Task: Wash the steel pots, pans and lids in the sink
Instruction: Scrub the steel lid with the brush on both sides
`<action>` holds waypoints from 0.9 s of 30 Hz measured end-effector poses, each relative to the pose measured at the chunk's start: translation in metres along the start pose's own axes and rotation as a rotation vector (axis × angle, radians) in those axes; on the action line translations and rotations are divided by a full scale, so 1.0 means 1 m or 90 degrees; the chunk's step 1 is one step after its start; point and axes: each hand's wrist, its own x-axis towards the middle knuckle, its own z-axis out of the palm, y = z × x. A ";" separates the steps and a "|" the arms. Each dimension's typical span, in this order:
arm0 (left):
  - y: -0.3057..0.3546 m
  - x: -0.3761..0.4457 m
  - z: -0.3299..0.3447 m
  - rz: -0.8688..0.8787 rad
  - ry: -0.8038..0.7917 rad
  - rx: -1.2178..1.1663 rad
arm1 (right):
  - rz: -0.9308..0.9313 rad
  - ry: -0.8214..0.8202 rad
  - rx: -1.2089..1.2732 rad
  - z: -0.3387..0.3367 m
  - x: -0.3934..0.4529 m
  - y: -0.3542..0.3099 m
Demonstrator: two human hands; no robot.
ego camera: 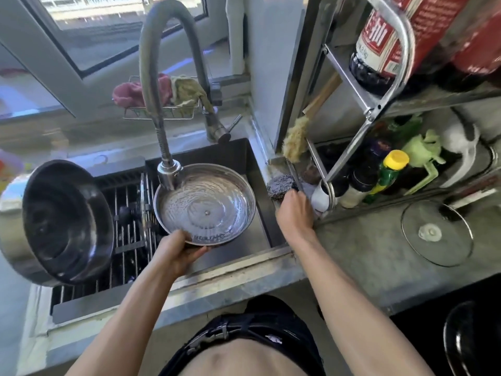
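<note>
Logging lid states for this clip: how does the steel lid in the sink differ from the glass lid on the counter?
The steel lid is opaque metal; the glass lid is see-through with a metal rim. The steel lid is held at its near rim by the left hand, upturned under the faucet head, with water pooled in it; the glass lid lies untouched on the counter, looking dry. Both are round, each with a small central fitting.

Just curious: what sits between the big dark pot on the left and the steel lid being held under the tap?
In the head view, between the pot and the steel lid lies the barred drying rack over the sink, with something thin and round standing on edge in it.
</note>
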 end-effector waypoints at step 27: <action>0.040 0.011 -0.002 0.095 0.038 0.011 | 0.200 -0.227 0.674 0.042 0.190 -0.159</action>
